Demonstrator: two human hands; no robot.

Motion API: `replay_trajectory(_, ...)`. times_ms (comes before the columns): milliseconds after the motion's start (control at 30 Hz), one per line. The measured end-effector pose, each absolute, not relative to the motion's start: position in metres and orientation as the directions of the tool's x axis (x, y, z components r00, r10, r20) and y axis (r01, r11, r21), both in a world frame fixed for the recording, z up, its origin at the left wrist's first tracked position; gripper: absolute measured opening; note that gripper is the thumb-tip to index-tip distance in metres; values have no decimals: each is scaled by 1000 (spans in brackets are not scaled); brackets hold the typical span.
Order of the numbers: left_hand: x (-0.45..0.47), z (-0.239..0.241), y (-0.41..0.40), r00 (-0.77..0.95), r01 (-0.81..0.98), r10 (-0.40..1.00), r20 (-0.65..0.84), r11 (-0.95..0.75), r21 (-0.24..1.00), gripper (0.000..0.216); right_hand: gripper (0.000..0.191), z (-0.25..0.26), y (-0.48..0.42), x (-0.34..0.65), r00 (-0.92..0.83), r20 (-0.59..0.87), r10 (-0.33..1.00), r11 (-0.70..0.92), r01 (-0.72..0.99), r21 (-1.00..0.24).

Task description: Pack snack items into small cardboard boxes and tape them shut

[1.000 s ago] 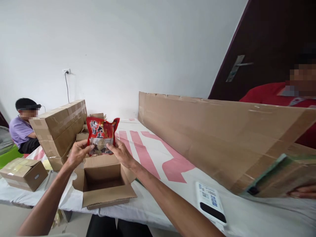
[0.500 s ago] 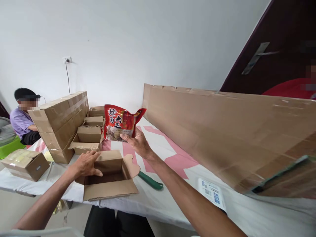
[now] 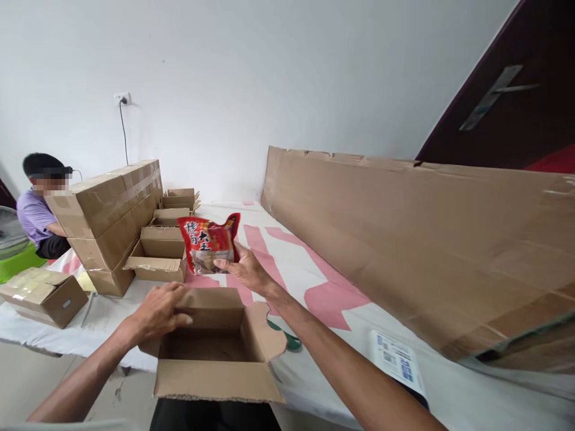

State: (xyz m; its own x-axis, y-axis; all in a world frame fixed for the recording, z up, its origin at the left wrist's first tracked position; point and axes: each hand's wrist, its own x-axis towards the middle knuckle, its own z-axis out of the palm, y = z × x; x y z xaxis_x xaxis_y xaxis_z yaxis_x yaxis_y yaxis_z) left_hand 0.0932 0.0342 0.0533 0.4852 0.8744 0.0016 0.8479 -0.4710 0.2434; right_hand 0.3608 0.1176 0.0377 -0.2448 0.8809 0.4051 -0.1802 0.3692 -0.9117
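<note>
One red packet [image 3: 207, 240], lower right gripped between thumb and fingers of the right hand [image 3: 249, 273], near the far side of one open carton [image 3: 218, 381]. Left hand [image 3: 159, 311] at carton's left side; finger closure cannot be told. Three open boxes [image 3: 162, 244] beyond.

A green object [image 3: 293, 343], perhaps a tool, lies partly hidden behind the carton flap [image 3: 268, 336].

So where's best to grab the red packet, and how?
Probably by the lower right of the red packet, from the right, thumb in front: it's roughly upright with its printed front showing, and the right hand holds it there.
</note>
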Motion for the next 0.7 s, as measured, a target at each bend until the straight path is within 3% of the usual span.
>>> replay_trajectory(100,81,50,55,290,784,938,191,-347,515,69,58,29,118,347,-357,347,867,309,-159,-938)
replay_trajectory(200,80,51,70,280,441,928,245,-351,826,63,57,25,119,332,-487,285,826,242,-151,-959)
replay_trajectory(267,83,54,75,282,219,915,287,-353,910,55,56,26,120,324,-537,289,793,256,-136,-957)
replay_trajectory(333,84,58,76,240,135,913,328,-367,921,49,53,29,122,320,-560,306,770,312,-88,-946)
replay_trajectory(400,76,61,76,207,160,912,353,-388,908,44,48,33,124,322,-571,305,762,368,-5,-930)
replay_trajectory(567,24,74,78,205,428,927,315,-374,823,32,44,35,128,348,-510,292,809,425,166,-890)
replay_trajectory(633,5,80,79,230,619,940,251,-340,708,24,42,32,127,362,-478,283,831,410,184,-893)
replay_trajectory(700,-4,82,81,242,835,958,157,-288,469,19,41,29,126,373,-454,262,852,379,187,-906)
